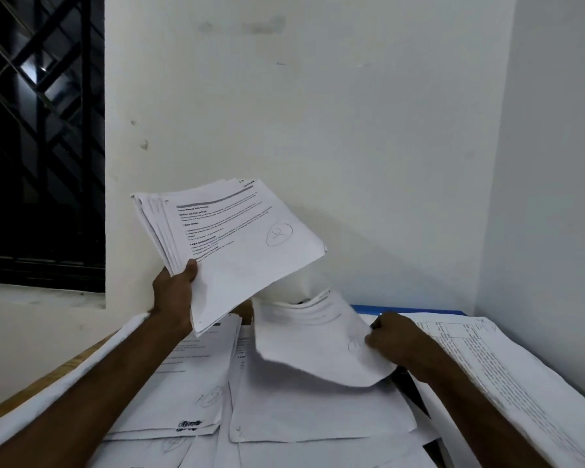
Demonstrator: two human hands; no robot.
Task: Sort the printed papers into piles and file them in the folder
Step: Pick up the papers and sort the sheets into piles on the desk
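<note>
Gripping a fanned stack of printed papers above the table, the left hand presses its thumb on the corner. The right hand pinches a sagging sheaf over the table's piles, with the blue folder at the table's far edge.

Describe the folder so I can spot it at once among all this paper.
Look at the table covered in white papers. At its far edge by the wall, just behind the right hand, lies the folder. Only a thin blue strip of it shows, the one coloured thing among all that white.
</note>
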